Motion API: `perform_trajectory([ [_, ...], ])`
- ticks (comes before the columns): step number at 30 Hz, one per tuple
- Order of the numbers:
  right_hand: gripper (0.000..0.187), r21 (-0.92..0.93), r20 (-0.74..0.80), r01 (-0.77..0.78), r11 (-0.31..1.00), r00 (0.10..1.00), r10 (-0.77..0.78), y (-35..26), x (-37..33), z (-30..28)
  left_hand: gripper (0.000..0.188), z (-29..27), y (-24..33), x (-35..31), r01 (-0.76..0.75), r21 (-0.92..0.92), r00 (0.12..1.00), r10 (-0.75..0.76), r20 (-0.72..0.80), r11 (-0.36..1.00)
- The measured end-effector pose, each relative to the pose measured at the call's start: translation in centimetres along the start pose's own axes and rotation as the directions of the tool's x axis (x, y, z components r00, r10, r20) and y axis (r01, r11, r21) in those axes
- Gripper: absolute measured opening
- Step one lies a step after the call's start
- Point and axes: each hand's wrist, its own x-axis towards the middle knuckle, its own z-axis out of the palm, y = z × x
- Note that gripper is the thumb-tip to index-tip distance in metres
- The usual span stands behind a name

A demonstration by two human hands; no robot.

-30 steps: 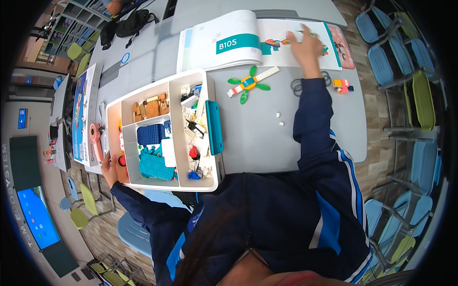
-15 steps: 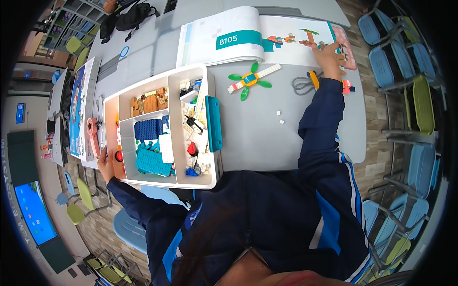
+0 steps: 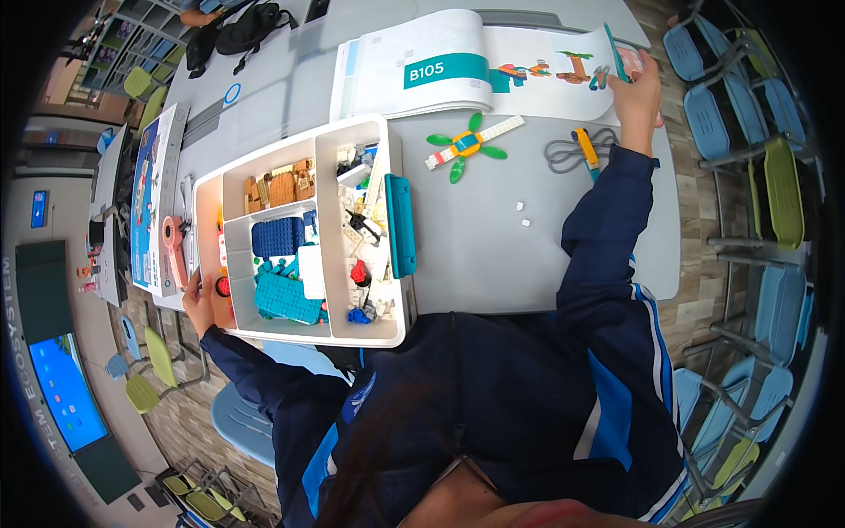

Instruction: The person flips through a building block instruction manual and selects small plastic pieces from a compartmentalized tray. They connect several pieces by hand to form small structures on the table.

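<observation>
My right hand (image 3: 638,95) pinches the right edge of a page of the open picture booklet (image 3: 546,75), and that edge curls up off the table. My left hand (image 3: 199,304) grips the left rim of a white divided parts tray (image 3: 359,338), fingers over the wall. The tray holds tan, navy, teal and white building bricks (image 3: 288,297) sorted in compartments. Below the booklet lies a brick build (image 3: 466,143) with green leaf pieces, a yellow middle and a white beam. Grey loops with a yellow-and-teal piece (image 3: 584,150) lie left of my right wrist.
Two small white pieces (image 3: 523,215) lie on the grey table (image 3: 484,273). A pink handheld device (image 3: 174,251) and a printed box (image 3: 156,207) stand left of the tray. A black bag (image 3: 251,28) is at the far left. Blue and green chairs (image 3: 779,207) line the right.
My right hand has moved right to the page's outer edge, which now curls up. The red-and-blue piece near my right wrist is no longer visible. My left hand stays on the tray.
</observation>
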Motion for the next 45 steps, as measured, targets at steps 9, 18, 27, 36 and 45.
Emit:
perform_trajectory([
  [9,0.058,0.214,0.21,-0.028,0.976,0.978,-0.018,-0.9,0.1,1.9,0.042,0.3,1.1,-0.1,-0.018,0.056,1.0,0.018,-0.006,0.998],
  [18,0.06,0.664,0.625,-0.026,0.747,0.567,-0.536,-13.2,-11.4,7.6,0.047,0.2,1.5,0.0,0.0,0.072,1.0,-0.001,0.014,0.997],
  [27,0.052,0.564,0.522,-0.03,0.825,0.787,-0.328,-10.0,-6.3,6.2,0.049,-0.3,0.5,-0.2,0.064,0.097,0.998,-0.066,0.014,0.993],
  [36,0.106,-0.537,0.14,-0.229,0.812,0.925,0.354,3.1,0.0,4.1,0.042,0.6,2.5,-0.3,0.024,0.019,1.0,-0.024,0.006,1.0],
  [45,0.095,-0.477,0.332,-0.282,0.832,0.819,0.468,-2.2,-1.2,0.8,0.047,0.4,0.5,0.0,0.038,0.028,0.999,-0.039,0.018,0.999],
])
